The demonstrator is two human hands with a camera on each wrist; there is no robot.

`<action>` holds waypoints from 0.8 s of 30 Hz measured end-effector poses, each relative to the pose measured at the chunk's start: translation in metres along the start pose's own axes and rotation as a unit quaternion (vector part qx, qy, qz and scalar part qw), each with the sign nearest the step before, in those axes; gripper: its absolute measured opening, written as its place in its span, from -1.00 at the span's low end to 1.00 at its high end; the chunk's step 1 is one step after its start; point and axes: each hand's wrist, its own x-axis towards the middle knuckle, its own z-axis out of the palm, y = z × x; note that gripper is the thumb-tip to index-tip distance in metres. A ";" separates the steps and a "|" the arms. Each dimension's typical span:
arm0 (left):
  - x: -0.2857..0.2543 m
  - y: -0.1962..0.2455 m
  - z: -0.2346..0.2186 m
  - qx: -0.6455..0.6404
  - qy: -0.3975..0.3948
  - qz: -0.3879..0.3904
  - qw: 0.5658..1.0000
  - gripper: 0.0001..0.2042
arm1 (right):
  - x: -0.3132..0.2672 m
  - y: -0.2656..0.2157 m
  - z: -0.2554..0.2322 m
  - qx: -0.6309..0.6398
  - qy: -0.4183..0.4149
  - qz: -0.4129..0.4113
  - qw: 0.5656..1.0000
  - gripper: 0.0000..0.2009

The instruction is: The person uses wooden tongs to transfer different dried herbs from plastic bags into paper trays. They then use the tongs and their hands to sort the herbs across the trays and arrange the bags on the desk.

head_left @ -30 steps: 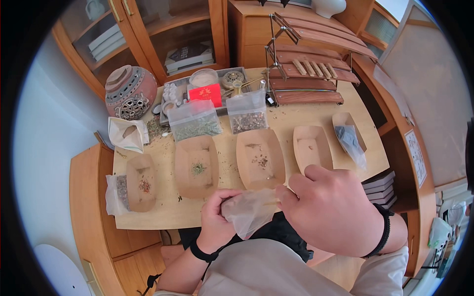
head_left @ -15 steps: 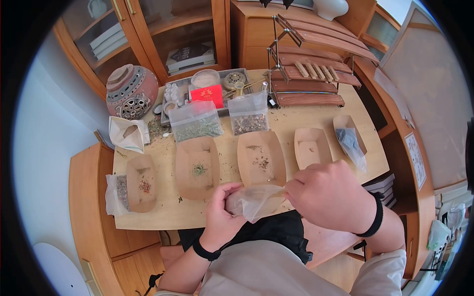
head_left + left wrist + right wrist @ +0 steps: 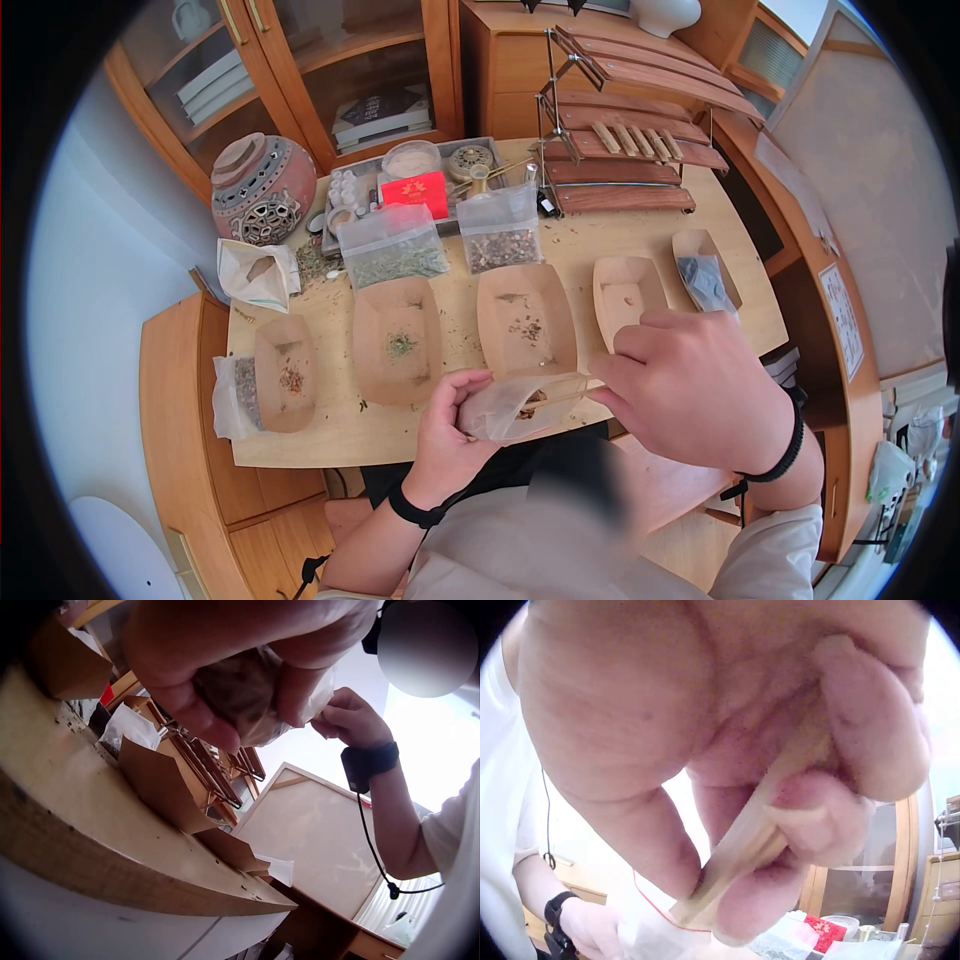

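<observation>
My left hand (image 3: 450, 445) holds a translucent plastic bag (image 3: 488, 410) in front of the table's near edge, brown pieces showing at its mouth. In the left wrist view, the fingers of that hand (image 3: 217, 645) curl round the bag (image 3: 247, 694), dark contents inside. From the right, my right hand (image 3: 700, 392) pinches a thin light wooden stick or scoop (image 3: 568, 396), its far end inside the bag mouth. The right wrist view has this hand (image 3: 727, 727) with curled fingers round the pale wooden piece (image 3: 761, 829); its tip is hard to make out.
Paper trays stand in a row: a left one (image 3: 270, 408), one with green bits (image 3: 380, 370), one with brown bits (image 3: 500, 345), and others to the right. Behind are filled bags (image 3: 392, 262), a grey tray (image 3: 327, 240), a patterned pot (image 3: 290, 180) and a wooden rack (image 3: 625, 172).
The bag has moved slightly up and its mouth now stands wider, with brown contents visible. My right hand has shifted right and the stick shows more clearly in the bag.
</observation>
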 end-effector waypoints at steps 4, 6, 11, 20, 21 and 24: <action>-0.001 -0.001 -0.001 0.016 0.004 0.016 1.000 -0.25 | -0.002 -0.005 -0.015 -0.039 -0.035 0.004 0.999 -0.85; -0.002 -0.002 -0.002 -0.022 0.007 0.026 0.999 -0.33 | -0.002 -0.009 -0.016 -0.050 -0.029 -0.006 0.998 -0.90; -0.002 0.001 -0.004 -0.020 0.021 0.046 0.999 -0.35 | -0.004 -0.020 -0.006 -0.097 -0.002 -0.025 0.995 -0.95; -0.001 0.009 -0.003 -0.031 0.034 0.017 0.999 -0.40 | -0.007 -0.031 -0.005 -0.123 0.009 -0.032 0.992 -0.88; -0.001 0.011 -0.003 -0.045 0.031 0.001 0.999 -0.41 | -0.007 -0.032 -0.004 -0.125 0.011 -0.023 0.992 -0.85; -0.002 0.006 -0.004 -0.037 0.017 0.009 0.999 -0.43 | -0.007 -0.033 -0.001 -0.141 0.011 -0.013 0.990 -0.77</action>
